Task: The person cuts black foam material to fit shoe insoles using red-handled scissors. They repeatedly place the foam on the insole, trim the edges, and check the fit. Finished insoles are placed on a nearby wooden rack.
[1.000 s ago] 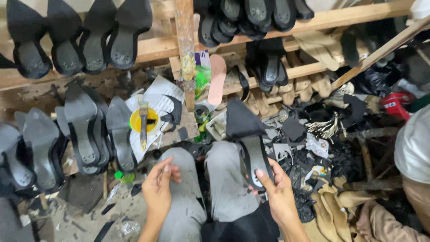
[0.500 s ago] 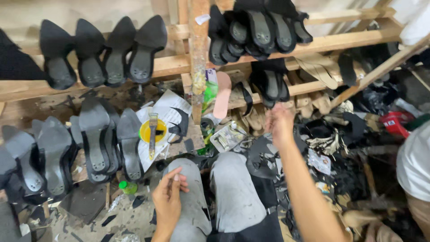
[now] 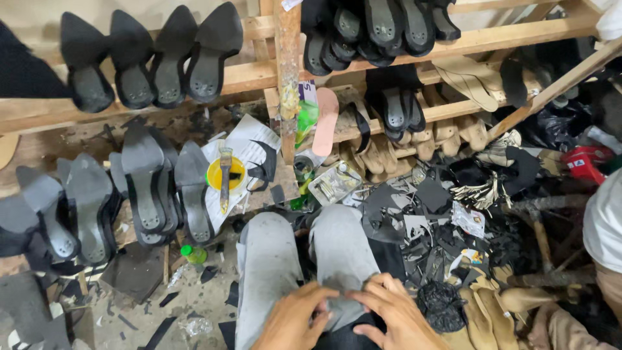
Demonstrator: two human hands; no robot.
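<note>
Head view: both hands, left hand (image 3: pixel 295 321) and right hand (image 3: pixel 392 317), meet fingertip to fingertip on the grey trousers (image 3: pixel 304 259), fingers loosely curled, gripping nothing visible. Beyond the knees, a yellow glue tin (image 3: pixel 225 174) with brush; farther, black shoes (image 3: pixel 152 55) on wooden racks.

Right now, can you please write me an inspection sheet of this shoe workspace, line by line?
Surface: dirty floor, littered with dark scraps.
Job's things: grey trousers over the knees, with a black piece at the lap; what it is cannot be told.
Clutter: yellow glue pot with a brush across it on white paper; green bottle; pile of black offcuts; tan soles.
Fingers: left hand and right hand meet at the lap, fingers bent on the fabric; grip unclear.
Cables: nothing seen.
Surroundings: wooden rack carrying black heeled shoes sole-up; more grey-soled shoes below.
</note>
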